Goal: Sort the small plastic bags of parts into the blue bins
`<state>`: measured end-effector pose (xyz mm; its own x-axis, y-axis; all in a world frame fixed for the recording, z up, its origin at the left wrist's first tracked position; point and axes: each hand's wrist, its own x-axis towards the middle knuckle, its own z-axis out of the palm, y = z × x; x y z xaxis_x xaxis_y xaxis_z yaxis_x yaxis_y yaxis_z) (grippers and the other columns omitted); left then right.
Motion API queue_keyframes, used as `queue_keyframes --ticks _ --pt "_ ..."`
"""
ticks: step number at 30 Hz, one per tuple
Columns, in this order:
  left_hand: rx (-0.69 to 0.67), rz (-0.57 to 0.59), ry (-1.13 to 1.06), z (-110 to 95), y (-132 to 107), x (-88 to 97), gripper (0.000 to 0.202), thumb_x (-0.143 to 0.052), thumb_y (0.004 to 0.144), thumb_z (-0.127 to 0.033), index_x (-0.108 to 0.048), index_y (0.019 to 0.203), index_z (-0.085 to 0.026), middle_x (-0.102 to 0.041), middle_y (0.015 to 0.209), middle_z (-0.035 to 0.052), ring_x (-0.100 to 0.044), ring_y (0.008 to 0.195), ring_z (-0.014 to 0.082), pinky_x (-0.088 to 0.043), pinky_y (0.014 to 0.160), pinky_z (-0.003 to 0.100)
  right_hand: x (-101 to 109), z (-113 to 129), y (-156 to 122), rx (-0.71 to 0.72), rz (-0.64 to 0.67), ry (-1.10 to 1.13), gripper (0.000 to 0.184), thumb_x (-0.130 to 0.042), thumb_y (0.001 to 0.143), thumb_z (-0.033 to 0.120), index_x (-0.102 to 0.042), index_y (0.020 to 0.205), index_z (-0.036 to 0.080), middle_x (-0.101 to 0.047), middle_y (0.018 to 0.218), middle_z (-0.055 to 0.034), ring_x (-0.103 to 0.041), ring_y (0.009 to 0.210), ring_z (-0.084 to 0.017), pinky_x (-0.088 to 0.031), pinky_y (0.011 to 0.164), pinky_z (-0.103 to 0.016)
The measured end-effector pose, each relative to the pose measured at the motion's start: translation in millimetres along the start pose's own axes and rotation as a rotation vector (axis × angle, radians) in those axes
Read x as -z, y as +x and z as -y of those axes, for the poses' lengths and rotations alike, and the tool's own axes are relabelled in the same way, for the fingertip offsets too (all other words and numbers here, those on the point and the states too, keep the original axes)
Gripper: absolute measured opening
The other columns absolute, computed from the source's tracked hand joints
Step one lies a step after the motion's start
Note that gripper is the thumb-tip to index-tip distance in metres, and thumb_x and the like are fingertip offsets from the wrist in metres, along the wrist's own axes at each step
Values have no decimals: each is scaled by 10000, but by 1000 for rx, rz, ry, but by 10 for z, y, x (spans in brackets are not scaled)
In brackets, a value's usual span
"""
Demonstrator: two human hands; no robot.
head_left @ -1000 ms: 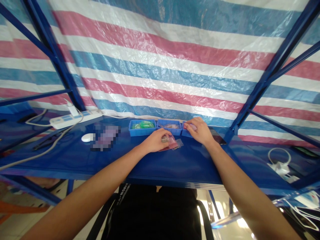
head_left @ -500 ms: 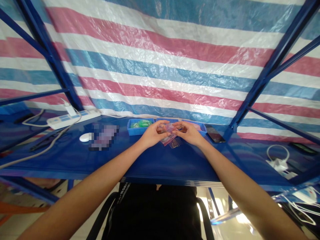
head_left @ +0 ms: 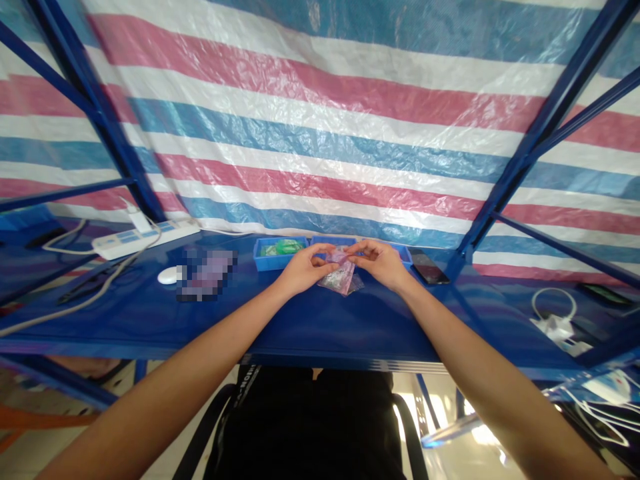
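Note:
A small pinkish clear plastic bag (head_left: 343,272) is stretched between my two hands, just above the blue table. My left hand (head_left: 311,268) pinches its left side with thumb and fingertips. On the other side, my right hand (head_left: 376,264) is closed on the bag's upper right edge. Something small and dark shows through the plastic, too small to name. Another clear bag (head_left: 356,284) appears to lie under or behind it. Behind my hands stand a blue bin (head_left: 258,259) with green packets (head_left: 289,247), a middle blue bin (head_left: 334,239) and a right blue bin (head_left: 406,257), partly hidden.
A dark phone (head_left: 429,267) lies right of the bins. To the left are a blurred-out phone-like object (head_left: 209,275), a white round item (head_left: 169,275) and a white power strip (head_left: 145,239) with cables. A white charger (head_left: 557,327) sits at the right. Striped sheeting (head_left: 320,133) hangs behind.
The pinkish bag has turned to hang more upright and flatter between my hands. My right hand's fingers have shifted slightly; both arms stay nearly in place.

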<state>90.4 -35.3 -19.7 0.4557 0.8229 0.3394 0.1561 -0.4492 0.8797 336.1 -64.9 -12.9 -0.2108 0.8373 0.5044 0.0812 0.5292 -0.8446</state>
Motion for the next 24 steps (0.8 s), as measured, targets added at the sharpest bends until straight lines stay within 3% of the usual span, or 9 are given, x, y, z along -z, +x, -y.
queue_keyframes --ticks 3,6,11,16,20,24 --pt "-4 6 24 -22 -5 0 599 -848 833 -493 -698 1348 -226 -660 650 -23 -541 514 129 -375 495 241 -26 37 -3 35 -35 70 366 -906 782 401 -742 1083 272 -708 1324 -52 -682 1265 -254 -565 1107 -428" --pt "-46 -10 4 -40 -3 -13 549 -854 825 -484 -725 1284 -211 -710 706 1 -614 577 160 -463 543 269 -64 78 -12 -5 -62 150 540 -940 726 393 -686 1194 301 -640 1441 -46 -635 1368 -279 -610 1043 -408" --pt "-101 -36 -86 -33 9 -43 471 -894 784 -453 -736 1143 -194 -793 1068 88 -725 765 193 -575 681 314 -86 87 -18 -69 -55 165 570 -948 713 391 -690 1211 289 -715 1338 -46 -729 1201 -258 -613 1049 -430" --pt "-172 -29 -15 -66 -7 -18 353 -873 813 -466 -745 977 -181 -709 1384 125 -746 1035 243 -597 803 339 -81 85 -19 -123 -44 186 486 -955 711 388 -737 1125 254 -793 999 -22 -772 974 -214 -621 988 -407" --pt "-215 -56 83 -108 -19 12 317 -852 841 -473 -769 955 -190 -700 1392 122 -695 1210 286 -580 878 353 -77 110 -32 -135 -53 225 452 -950 724 400 -749 1102 255 -793 981 -12 -767 933 -202 -624 953 -393" --pt "-124 -41 -39 -59 -6 -7 357 -835 858 -491 -726 982 -175 -786 1038 88 -748 955 237 -583 870 366 -59 79 -29 -128 -64 234 461 -952 726 421 -761 1114 261 -785 980 1 -754 907 -182 -626 947 -375"
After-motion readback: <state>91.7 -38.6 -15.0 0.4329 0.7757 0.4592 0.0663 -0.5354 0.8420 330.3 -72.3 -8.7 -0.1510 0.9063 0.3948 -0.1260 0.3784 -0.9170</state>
